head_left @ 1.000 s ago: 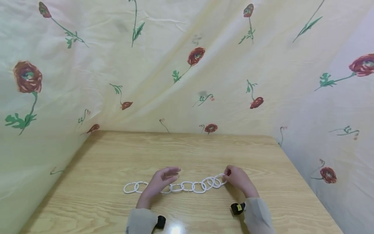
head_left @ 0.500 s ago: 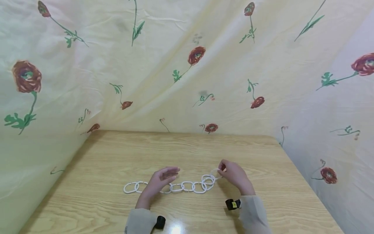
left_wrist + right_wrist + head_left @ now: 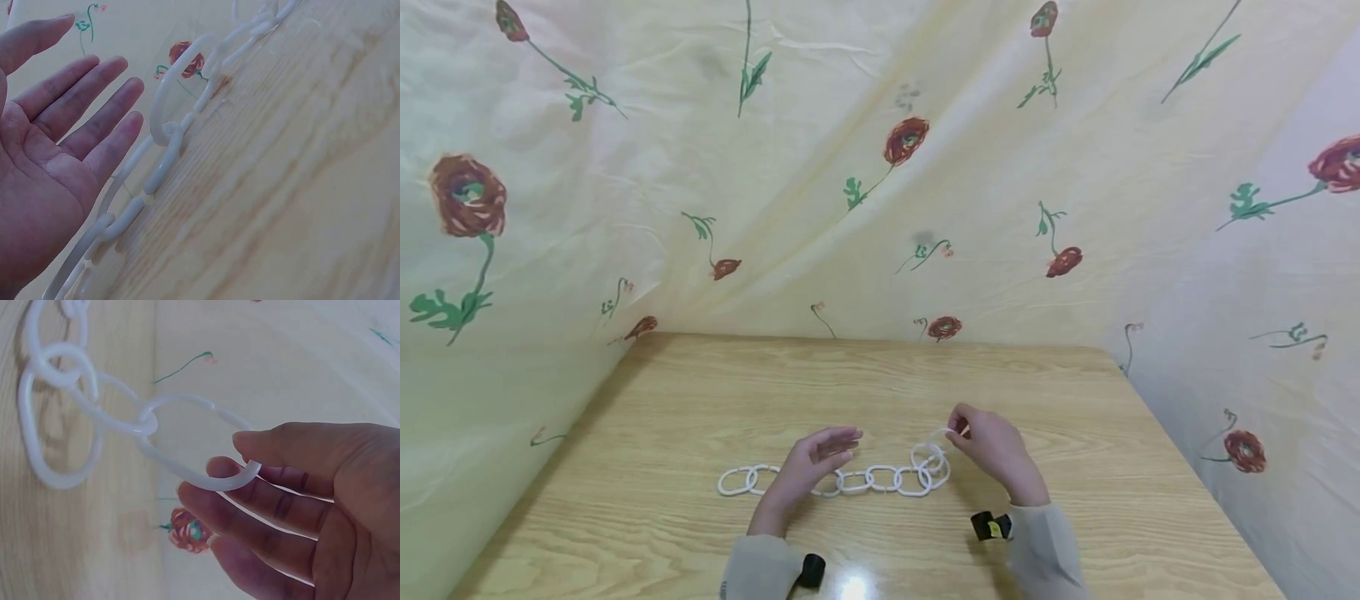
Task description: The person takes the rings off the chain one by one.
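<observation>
Chain (image 3: 164,164), uniformly white; table (image 3: 880,375), light brown with streaked wood grain; cloth (image 3: 775,167), cream, printed with red, green-stemmed flowers (image 3: 906,142); sleeves (image 3: 762,568), pale grey-beige; wrist cameras (image 3: 813,572), black, the right marked yellow.

A bench (image 3: 737,392) of pale wood with a white chain (image 3: 871,477) on it.
The chain lies in a row, left to right; only its right end is raised.
</observation>
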The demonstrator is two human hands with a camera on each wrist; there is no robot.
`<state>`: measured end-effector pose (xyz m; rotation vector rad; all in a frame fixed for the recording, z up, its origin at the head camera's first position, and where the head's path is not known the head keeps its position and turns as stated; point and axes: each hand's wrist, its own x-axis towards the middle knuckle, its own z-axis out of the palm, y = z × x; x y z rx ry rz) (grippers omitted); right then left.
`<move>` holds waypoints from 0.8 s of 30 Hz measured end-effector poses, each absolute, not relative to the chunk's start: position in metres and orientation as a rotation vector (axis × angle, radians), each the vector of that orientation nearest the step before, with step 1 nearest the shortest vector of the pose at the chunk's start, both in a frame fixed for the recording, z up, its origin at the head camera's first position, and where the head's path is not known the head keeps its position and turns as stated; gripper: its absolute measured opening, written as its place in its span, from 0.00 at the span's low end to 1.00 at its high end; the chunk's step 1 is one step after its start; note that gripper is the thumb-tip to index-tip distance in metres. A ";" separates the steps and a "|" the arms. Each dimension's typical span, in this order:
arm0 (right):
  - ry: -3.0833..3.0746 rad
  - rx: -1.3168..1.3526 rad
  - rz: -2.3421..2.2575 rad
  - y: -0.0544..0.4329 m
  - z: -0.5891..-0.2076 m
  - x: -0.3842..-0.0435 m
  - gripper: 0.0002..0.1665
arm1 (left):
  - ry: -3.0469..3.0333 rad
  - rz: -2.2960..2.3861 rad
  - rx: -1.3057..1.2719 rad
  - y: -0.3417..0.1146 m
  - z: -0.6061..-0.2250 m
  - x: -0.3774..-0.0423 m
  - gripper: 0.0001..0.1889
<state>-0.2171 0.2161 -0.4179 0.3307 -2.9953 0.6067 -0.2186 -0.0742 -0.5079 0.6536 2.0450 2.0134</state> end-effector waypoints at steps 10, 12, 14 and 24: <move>-2.922 0.436 0.586 0.194 -0.402 -0.208 0.08 | 1.994 2.037 0.670 -0.071 -0.506 -0.218 0.24; -2.911 0.458 0.585 0.189 -0.399 -0.206 0.08 | 1.983 2.041 0.666 -0.070 -0.505 -0.218 0.24; -2.899 0.479 0.578 0.184 -0.396 -0.205 0.08 | 1.975 2.041 0.660 -0.070 -0.505 -0.218 0.25; -2.813 0.611 0.488 0.161 -0.385 -0.203 0.09 | 1.963 2.032 0.630 -0.067 -0.501 -0.215 0.25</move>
